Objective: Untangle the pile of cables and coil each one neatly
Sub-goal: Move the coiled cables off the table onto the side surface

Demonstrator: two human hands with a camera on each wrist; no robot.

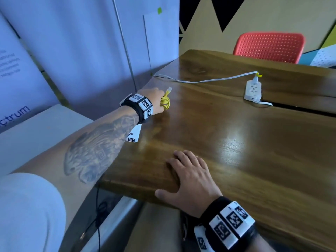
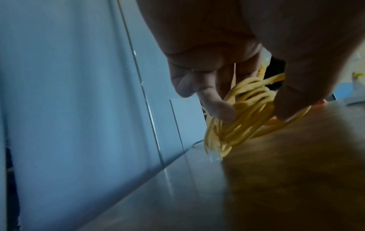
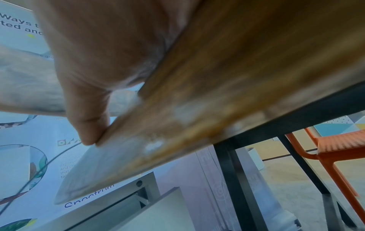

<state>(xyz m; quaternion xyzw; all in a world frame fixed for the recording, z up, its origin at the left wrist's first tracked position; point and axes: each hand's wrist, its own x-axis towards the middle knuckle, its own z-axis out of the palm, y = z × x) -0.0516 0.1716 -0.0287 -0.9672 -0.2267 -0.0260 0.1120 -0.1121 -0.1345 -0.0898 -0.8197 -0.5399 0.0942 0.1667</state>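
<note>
A yellow cable (image 1: 165, 102) wound into a small coil sits at the far left of the wooden table (image 1: 236, 135), one clear plug end sticking up. My left hand (image 1: 154, 100) holds it there. In the left wrist view the fingers (image 2: 217, 107) and thumb pinch the yellow coil (image 2: 242, 121) just above the tabletop, its lower plug touching the wood. My right hand (image 1: 189, 171) lies flat on the near table edge, fingers straight. In the right wrist view its thumb (image 3: 87, 118) presses against the table's rim (image 3: 197, 109).
A white power strip (image 1: 253, 90) lies at the far side of the table, its white cord (image 1: 200, 80) running left off the edge. A red chair (image 1: 269, 47) stands behind. White panels (image 1: 72, 51) stand close on the left. A thin black wire (image 1: 99, 215) hangs below the table.
</note>
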